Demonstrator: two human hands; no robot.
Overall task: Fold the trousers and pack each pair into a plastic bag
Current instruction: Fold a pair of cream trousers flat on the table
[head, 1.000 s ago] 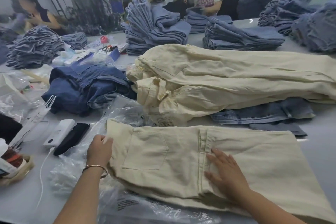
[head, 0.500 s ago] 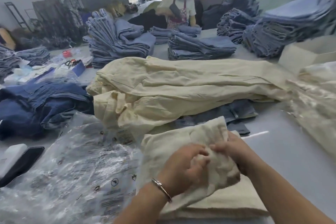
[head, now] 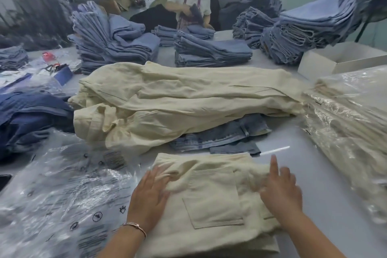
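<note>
Head view: the folded cream trousers (head: 213, 205) lie on the counter (head: 303, 174) directly in front of you, long axis running from you toward the unfolded cream pile (head: 178, 100). Your left hand (head: 149, 199) rests flat, fingers spread, on the left edge. Your right hand (head: 280, 192), blurred, appears open on the right edge, index finger raised. The plastic bags (head: 62, 195) lie just left, so your left hand is nearer them.
</note>
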